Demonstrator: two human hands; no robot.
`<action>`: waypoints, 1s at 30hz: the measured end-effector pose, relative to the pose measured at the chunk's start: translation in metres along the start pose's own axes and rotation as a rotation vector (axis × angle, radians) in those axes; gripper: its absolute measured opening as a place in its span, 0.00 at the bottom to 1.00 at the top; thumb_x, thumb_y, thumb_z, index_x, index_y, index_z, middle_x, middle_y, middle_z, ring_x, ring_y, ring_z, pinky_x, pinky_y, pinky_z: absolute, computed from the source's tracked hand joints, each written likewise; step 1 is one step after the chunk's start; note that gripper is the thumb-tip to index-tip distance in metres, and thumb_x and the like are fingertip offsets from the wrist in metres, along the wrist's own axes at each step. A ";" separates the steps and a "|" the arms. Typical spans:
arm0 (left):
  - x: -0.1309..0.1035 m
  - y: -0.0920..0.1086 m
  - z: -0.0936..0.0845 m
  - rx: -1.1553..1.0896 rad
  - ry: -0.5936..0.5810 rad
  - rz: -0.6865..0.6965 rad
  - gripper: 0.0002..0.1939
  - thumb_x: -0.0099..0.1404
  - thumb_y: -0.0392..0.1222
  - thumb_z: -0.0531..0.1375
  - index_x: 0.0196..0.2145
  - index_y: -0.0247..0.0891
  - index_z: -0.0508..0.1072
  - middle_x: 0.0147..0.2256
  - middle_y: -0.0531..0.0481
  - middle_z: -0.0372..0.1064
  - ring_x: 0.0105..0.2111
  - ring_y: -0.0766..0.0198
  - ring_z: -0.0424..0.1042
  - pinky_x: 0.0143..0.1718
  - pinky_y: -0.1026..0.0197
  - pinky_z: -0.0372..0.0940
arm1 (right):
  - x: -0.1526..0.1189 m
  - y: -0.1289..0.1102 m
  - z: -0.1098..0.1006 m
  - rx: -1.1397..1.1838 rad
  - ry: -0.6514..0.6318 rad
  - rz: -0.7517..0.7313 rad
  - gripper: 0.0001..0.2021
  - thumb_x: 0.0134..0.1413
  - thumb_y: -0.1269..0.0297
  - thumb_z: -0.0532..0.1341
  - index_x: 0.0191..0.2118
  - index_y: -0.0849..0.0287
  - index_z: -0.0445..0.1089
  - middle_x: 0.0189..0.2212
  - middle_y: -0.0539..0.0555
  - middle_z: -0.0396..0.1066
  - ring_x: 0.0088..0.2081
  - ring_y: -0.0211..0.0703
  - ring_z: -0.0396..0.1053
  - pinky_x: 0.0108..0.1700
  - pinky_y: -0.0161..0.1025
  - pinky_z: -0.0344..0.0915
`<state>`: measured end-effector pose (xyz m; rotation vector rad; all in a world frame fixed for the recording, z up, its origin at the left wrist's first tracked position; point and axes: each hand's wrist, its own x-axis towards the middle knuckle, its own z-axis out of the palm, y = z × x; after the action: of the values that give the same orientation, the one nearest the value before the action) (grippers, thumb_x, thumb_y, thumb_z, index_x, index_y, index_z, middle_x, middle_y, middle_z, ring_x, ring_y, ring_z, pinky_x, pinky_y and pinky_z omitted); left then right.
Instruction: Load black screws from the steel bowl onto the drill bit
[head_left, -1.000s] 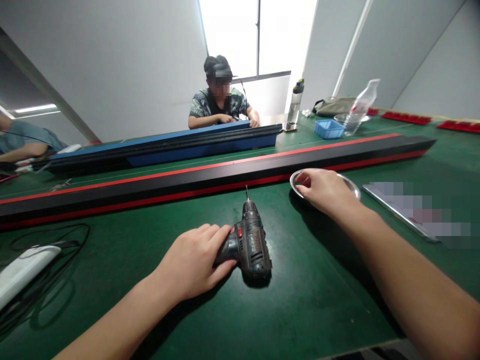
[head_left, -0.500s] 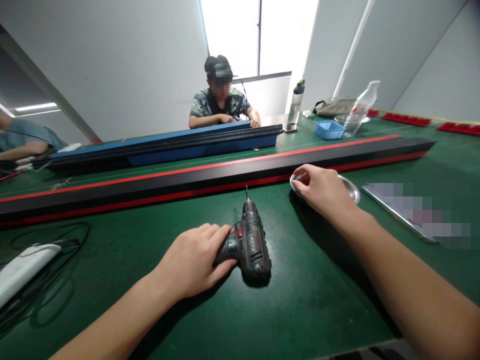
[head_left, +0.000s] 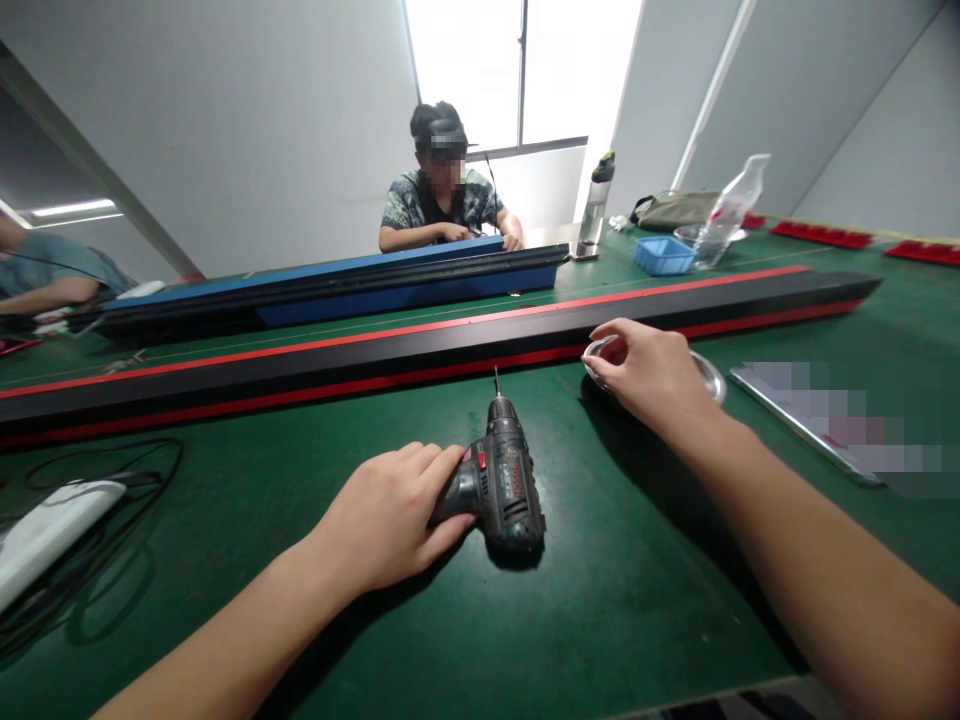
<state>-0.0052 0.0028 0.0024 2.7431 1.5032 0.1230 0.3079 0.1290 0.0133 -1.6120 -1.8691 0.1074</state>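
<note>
My left hand (head_left: pixel 397 505) wraps round the handle of a dark cordless drill (head_left: pixel 514 490). The drill lies on its side on the green tabletop, its thin bit pointing away toward a long black bar with red edges (head_left: pixel 420 350). Over a shiny, shallow metal dish (head_left: pixel 709 378) to the right is my right hand (head_left: pixel 649 365). Its thumb and forefinger are curled toward each other at the dish's left rim. Whatever those fingertips hold is hidden, and so is most of the dish's inside.
A phone-like slab (head_left: pixel 810 425) lies right of the dish. A white device (head_left: pixel 56 525) with black cables is at left. Beyond the bar are a blue bar (head_left: pixel 420 295), a blue basket (head_left: pixel 664 257), two bottles and a co-worker (head_left: pixel 442 205). Another person is at far left.
The view has shifted slightly. My left hand stays on the drill, and my right hand stays over the dish with its fingers slightly changed in pose.
</note>
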 end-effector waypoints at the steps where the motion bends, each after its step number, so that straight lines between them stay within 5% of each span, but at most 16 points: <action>1: 0.000 0.000 0.000 0.001 0.000 0.000 0.25 0.72 0.52 0.59 0.62 0.40 0.65 0.47 0.43 0.74 0.45 0.50 0.73 0.46 0.48 0.70 | 0.000 0.000 0.000 0.002 0.003 -0.002 0.11 0.56 0.64 0.67 0.46 0.55 0.77 0.34 0.54 0.82 0.37 0.50 0.79 0.42 0.42 0.71; 30: 0.001 0.000 0.001 -0.003 -0.012 -0.004 0.26 0.72 0.52 0.59 0.63 0.39 0.65 0.47 0.43 0.74 0.45 0.49 0.73 0.48 0.47 0.70 | -0.007 -0.015 0.006 0.013 0.019 -0.080 0.11 0.59 0.64 0.67 0.47 0.54 0.77 0.35 0.53 0.82 0.37 0.50 0.79 0.43 0.42 0.70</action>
<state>-0.0050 0.0036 0.0017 2.7332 1.5037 0.1089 0.2927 0.1209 0.0126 -1.5220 -1.9118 0.0684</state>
